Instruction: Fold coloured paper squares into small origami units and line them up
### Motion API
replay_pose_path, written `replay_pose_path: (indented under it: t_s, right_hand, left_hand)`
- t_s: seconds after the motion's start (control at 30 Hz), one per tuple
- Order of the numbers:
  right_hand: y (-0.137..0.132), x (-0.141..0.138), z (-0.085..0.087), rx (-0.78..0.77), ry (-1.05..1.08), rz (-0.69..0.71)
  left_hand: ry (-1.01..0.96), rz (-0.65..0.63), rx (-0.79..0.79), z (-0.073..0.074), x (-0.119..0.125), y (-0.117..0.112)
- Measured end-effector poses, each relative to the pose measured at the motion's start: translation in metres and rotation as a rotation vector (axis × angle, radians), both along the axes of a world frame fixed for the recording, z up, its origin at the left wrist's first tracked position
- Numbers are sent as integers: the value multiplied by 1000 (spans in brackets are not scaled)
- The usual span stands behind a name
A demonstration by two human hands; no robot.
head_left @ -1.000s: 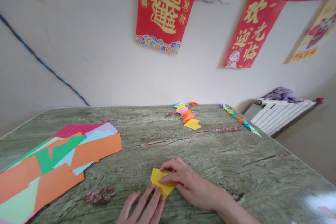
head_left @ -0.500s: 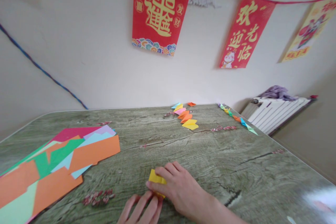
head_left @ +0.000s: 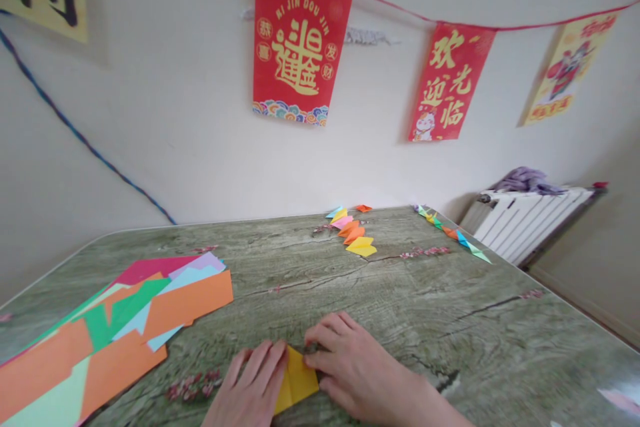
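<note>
Two hands are seen at 6 o'clock; is anything gripped?

Nothing is clasped. The left hand (head_left: 250, 383) and right hand (head_left: 353, 367) are laid open, with fingers pressed flat on the yellow paper (head_left: 296, 380), which lies on the table (head_left: 450, 320) between them.

Which step is judged to be in hand?

A crease is being flattened, it seems. A sharp fold calls for firm pressure along the edge, with corners kept matched.

Are containers seen?

None. Loose sheets (head_left: 125, 320) are spread at 9 o'clock. Folded pieces (head_left: 355, 235) are lined up at 12 o'clock, with more at 1 o'clock.
</note>
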State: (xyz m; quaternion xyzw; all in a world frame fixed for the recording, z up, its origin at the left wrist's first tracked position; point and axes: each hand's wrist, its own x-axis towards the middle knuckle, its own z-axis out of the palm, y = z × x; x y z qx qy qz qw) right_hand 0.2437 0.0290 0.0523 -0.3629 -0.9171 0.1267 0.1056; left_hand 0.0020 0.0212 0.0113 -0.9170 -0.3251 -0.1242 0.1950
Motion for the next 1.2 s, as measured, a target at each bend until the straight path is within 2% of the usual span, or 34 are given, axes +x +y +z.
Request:
replay_pose_path:
  t_s: [0.1,0.23,0.33,0.53,0.9,1.2]
  right_hand:
    - [-1,1,-5,-25,71,-27]
    - [1,0,-15,-34,82,-64]
    - [3,0,-19,-51,85,-83]
    - [6,-1,-21,-88,141,-80]
    - [2,1,-13,-128,193,-78]
    - [5,2,-24,-99,200,-93]
  left_hand:
    - [-49,-21,-53,4,14,7]
    - [-141,-50,-76,-2,23,15]
    - [-187,-67,-91,-8,22,15]
    - [-261,-40,-286,-5,19,13]
    - [-338,11,-509,-6,21,8]
    - [-338,7,-575,-6,19,10]
